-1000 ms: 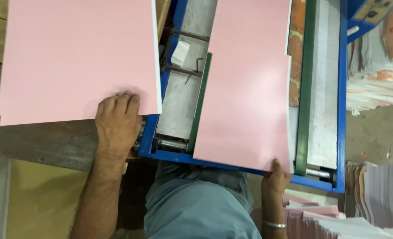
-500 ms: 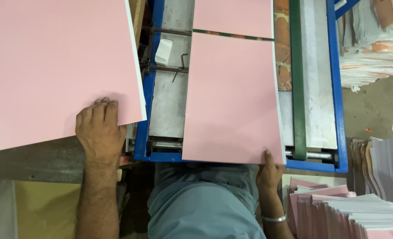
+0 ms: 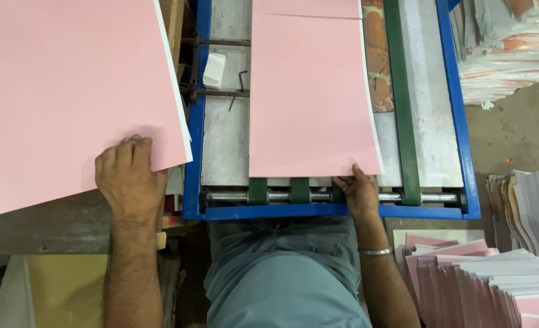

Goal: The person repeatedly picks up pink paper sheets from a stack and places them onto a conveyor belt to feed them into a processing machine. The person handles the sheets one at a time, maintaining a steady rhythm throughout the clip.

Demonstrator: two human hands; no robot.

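left hand [image 3: 130, 176] was laid flat and open on the pink stack [image 3: 69, 97] on the table [image 3: 51, 231]. right hand [image 3: 357, 188] was pinched on the pink sheet [image 3: 309, 97] lying on the blue machine [image 3: 193, 182].

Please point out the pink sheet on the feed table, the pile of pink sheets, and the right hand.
pink sheet [image 3: 309, 97], head view, its middle
pile of pink sheets [image 3: 69, 91], head view, top sheet
right hand [image 3: 359, 189], head view, its back
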